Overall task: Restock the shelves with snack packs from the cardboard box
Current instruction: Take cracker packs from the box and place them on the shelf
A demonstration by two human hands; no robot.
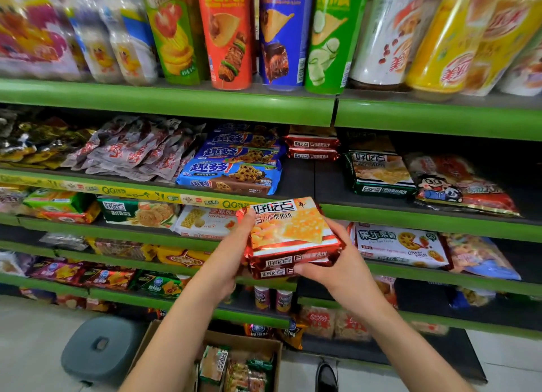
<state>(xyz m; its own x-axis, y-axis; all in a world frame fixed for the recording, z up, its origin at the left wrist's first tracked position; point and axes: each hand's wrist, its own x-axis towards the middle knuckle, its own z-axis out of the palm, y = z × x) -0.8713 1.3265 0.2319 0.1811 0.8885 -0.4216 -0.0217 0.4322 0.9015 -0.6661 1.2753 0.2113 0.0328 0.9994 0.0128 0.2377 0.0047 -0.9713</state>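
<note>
The head view shows the person holding a small stack of red snack packs point(289, 239), two or more deep, level in front of the green shelves point(164, 102). The left hand point(231, 253) grips the stack's left edge with its thumb on the top pack, and the right hand point(337, 262) curls round the right edge and front, so both hands hold the same load. The stack hangs in the air, just short of a bare dark stretch of shelf point(302, 180) where two matching red packs point(312, 148) already lie at the back; that gap looks the likely place for them, though they are not set down yet. Restocking seems partly done: neighbouring rows are filled. Below, on the floor, the cardboard box point(234, 359) stands open with several packs point(214, 365) inside, green-wrapped ones among them, so more remains to shelve.
</note>
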